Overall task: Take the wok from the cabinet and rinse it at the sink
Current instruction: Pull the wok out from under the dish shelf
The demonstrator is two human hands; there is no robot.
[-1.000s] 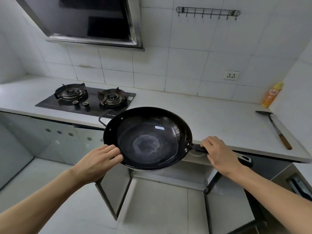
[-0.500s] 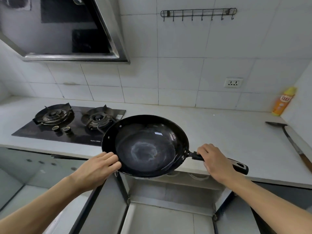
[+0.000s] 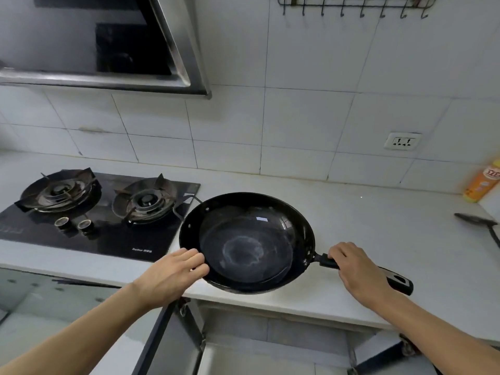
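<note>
Wok: I have the round black metal wok (image 3: 246, 243) held level over the front edge of the white countertop (image 3: 378, 234), just right of the hob; I cannot tell whether its base touches the surface. The bowl is bare, with a pale ring mark at its centre.
Wok handles: the long black handle (image 3: 397, 283) points right and toward me past the counter's front edge; a small wire loop handle (image 3: 186, 204) sticks out on the far-left side, over the hob's right edge.
Left hand: my left hand (image 3: 171, 276) is curled against the wok's near-left rim, fingers together on the rim, thumb tucked out of sight.
Right hand: my right hand (image 3: 358, 269) is wrapped round the long handle close to the bowl, fingers folded over the top.
Hob: a black glass two-burner gas hob (image 3: 94, 212) sits at the left end of the countertop, with two small knobs near its front edge.
Hood: a steel-framed range hood (image 3: 102, 50) hangs above the hob.
Back wall: white tiles, a metal hook rail (image 3: 354, 4) at the top, a white socket (image 3: 402, 141) lower right.
Right end of countertop: an orange and yellow bottle (image 3: 483, 182) stands at the back; a dark spatula (image 3: 479, 220) lies nearer me.
Cabinet: below the counter's front edge, the cabinet doors (image 3: 173, 345) stand open.
</note>
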